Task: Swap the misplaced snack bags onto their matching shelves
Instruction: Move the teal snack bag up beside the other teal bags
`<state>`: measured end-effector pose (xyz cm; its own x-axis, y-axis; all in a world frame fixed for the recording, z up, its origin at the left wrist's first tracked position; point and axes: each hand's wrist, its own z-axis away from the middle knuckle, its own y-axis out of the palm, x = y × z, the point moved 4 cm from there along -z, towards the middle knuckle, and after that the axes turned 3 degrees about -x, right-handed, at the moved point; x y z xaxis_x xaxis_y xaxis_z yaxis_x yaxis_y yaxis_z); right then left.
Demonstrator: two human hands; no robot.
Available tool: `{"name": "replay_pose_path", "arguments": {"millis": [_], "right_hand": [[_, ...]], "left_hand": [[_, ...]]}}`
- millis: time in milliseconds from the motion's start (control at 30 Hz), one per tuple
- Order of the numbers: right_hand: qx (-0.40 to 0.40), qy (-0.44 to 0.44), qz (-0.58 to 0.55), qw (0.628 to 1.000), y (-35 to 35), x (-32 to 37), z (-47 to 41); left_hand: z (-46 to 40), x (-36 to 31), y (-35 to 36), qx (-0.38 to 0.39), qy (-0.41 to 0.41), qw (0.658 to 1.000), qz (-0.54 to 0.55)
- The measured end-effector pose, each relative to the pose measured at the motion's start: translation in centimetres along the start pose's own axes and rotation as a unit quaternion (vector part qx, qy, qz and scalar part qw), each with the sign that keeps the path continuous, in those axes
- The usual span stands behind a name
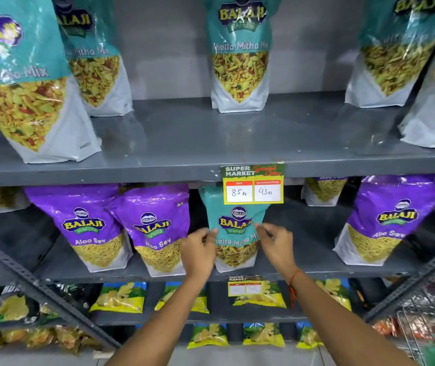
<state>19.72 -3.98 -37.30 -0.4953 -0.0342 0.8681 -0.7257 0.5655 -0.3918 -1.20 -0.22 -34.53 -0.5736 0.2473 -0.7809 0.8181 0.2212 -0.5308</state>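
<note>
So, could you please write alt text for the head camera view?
Both hands, left hand and right hand, grip a teal Khatta Mitha Mix bag standing among purple Aloo Sev bags on the middle shelf. Matching teal bags line the shelf above.

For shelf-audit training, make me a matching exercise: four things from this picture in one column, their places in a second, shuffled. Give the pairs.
Things:
1. teal Khatta Mitha Mix bag between both hands
2. purple Aloo Sev bag at far right
3. yellow price tag reading 85 and 43
4. yellow-green chip packets

Places:
A. top shelf's front edge
B. middle shelf, centre
C. lower shelf
D. middle shelf, right end

Pairs: 1-B, 2-D, 3-A, 4-C
</note>
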Motion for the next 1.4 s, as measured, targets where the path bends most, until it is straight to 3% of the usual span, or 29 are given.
{"name": "replay_pose_path", "arguments": {"millis": [367,567,833,1033,1400], "right_hand": [[-0.01,-0.132,0.069,0.989,-6.5,3.2,9.3],[-0.076,-0.209,-0.027,0.974,-11.1,12.0,9.5],[-0.208,-0.338,-0.062,0.916,-16.9,28.1,1.6],[-0.228,-0.34,-0.047,0.911,-17.1,33.8,-5.2],[-0.18,-0.294,-0.049,0.937,-13.2,30.8,-12.1]], "left_hand": [[8.9,-1.3,-5.3,0.031,0.037,0.994,0.099],[8.8,-6.8,-10.6,-0.006,0.058,0.971,0.232],[-1.0,-20.6,-18.5,-0.097,0.218,0.93,0.278],[-8.8,-25.9,-19.7,-0.132,0.234,0.918,0.291],[-14.6,-24.2,-17.2,-0.132,0.15,0.949,0.245]]}}
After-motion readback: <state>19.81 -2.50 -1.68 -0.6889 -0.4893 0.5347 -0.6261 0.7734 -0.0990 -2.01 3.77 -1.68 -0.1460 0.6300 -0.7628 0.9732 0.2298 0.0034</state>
